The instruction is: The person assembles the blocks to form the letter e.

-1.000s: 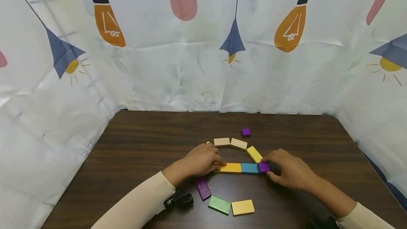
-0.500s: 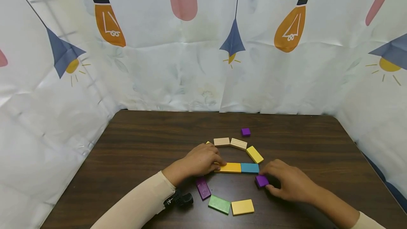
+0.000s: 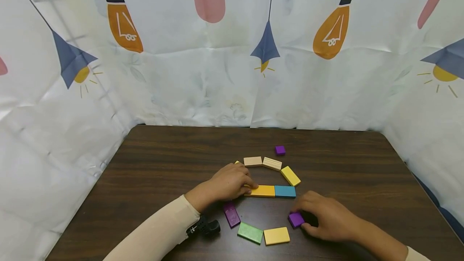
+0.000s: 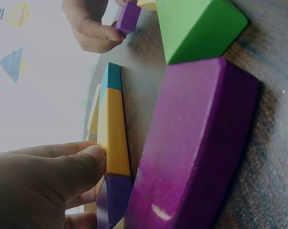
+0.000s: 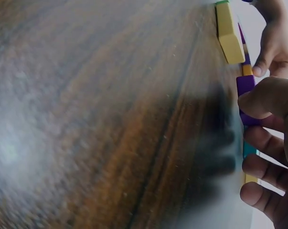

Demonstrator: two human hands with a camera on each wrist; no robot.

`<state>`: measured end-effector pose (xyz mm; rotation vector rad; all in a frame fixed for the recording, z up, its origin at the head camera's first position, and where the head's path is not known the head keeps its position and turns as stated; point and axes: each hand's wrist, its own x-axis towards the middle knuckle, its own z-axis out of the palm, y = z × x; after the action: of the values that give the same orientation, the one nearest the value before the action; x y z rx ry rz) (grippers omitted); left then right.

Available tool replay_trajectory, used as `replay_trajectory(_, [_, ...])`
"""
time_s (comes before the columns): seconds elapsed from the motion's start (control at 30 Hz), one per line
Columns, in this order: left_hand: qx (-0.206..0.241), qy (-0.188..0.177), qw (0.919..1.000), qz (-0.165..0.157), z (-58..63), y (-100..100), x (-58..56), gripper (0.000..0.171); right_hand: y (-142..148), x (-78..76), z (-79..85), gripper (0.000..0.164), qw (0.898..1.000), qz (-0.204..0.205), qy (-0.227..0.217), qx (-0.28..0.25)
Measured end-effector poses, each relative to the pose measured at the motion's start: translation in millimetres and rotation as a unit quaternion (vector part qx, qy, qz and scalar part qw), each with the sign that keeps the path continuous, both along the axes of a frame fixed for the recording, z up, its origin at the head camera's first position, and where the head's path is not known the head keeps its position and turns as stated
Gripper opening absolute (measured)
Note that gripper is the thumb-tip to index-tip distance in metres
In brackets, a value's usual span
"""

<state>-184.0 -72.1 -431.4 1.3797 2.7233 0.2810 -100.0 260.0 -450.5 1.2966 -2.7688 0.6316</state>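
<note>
My right hand pinches a small purple block between thumb and fingers, just above or on the table, in front of the row. A straight row holds an orange block and a blue block, end to end. My left hand holds the orange block, thumb at its near side and index finger beyond. In the left wrist view a dark purple block adjoins the orange one's near end. An arc of two wooden blocks and a yellow block curves behind the row.
In front lie a purple block, a green block and a yellow block, forming a curve. Another small purple block lies alone behind the arc. A patterned white curtain hangs behind the brown table.
My right hand has drawn the small purple block away from the blue block's right end, toward the front of the table. The left hand stays in place.
</note>
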Motion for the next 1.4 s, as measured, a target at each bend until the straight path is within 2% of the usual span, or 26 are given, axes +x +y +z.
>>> replay_trajectory(0.37, [0.0, -0.007, 1.0, 0.003, 1.4, 0.6, -0.4, 0.022, -4.0, 4.7, -0.3, 0.04, 0.999, 0.031, -0.036, -0.002])
replay_trajectory(0.8, [0.005, -0.003, 1.0, -0.001, 0.9, 0.1, -0.3, 0.022, -4.9, 6.4, -2.4, 0.041, 0.998, 0.05, -0.038, -0.006])
replay_trajectory(1.13, [0.004, 0.001, 1.0, -0.003, 1.3, -0.2, 0.3, 0.022, -5.5, 6.2, 0.5, 0.038, 0.998, 0.044, -0.05, 0.005])
replay_trajectory(1.27, [0.002, 0.0, 1.0, -0.003, 1.1, -0.5, 0.6, 0.022, -4.1, 4.4, 5.0, 0.039, 0.999, 0.029, -0.04, -0.003])
replay_trajectory(1.4, [0.002, 0.0, 1.0, -0.003, 0.8, -0.5, 0.5, 0.022, -2.0, -4.5, 11.9, 0.038, 0.999, 0.001, -0.034, 0.002])
